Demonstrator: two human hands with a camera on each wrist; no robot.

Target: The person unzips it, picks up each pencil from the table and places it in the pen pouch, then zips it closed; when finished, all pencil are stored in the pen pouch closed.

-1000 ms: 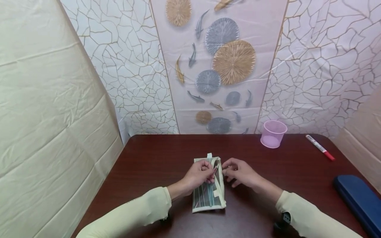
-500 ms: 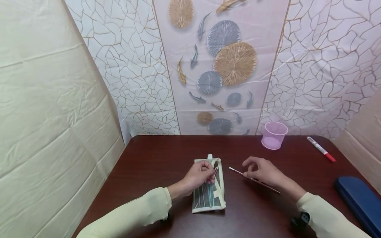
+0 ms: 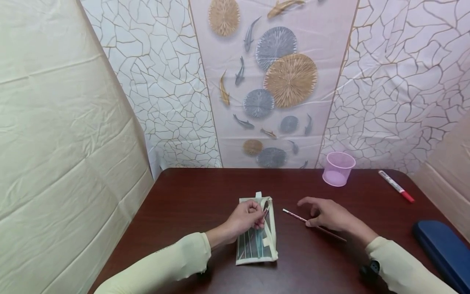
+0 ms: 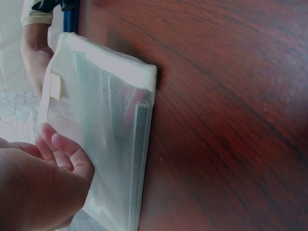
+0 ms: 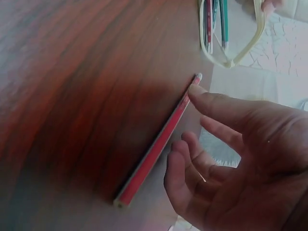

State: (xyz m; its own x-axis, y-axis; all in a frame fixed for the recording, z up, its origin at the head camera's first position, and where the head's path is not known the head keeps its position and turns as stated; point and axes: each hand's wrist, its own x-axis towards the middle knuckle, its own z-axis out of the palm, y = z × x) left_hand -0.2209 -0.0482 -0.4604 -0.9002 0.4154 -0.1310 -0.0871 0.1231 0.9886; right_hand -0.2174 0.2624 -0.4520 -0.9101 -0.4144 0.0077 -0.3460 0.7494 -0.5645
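Observation:
A white-edged mesh pencil pouch (image 3: 251, 251) lies on the table, its zip side spread, with several pencils (image 5: 209, 24) inside. My left hand (image 3: 245, 216) pinches the edge of the pouch's opening, and in the left wrist view its fingers (image 4: 72, 154) are curled at that edge. To the right of the pouch, a red pencil with dark stripes (image 5: 159, 144) lies slantwise on the table, white-tipped end toward the pouch. Over it my right hand (image 3: 328, 214) is loosely spread. Its thumb is at the pencil, though whether it touches is unclear; the other fingers hold nothing.
A pink translucent cup (image 3: 338, 169) stands at the table's back right. Beside it lies a white marker with a red cap (image 3: 396, 186). A dark blue case (image 3: 442, 253) lies at the right edge. Patterned cloth (image 3: 271, 81) hangs behind the table.
My right hand has moved right, away from the pouch, bringing out the red pencil. The pencil now lies on the table and the fingers have loosened from it. My left hand stays put.

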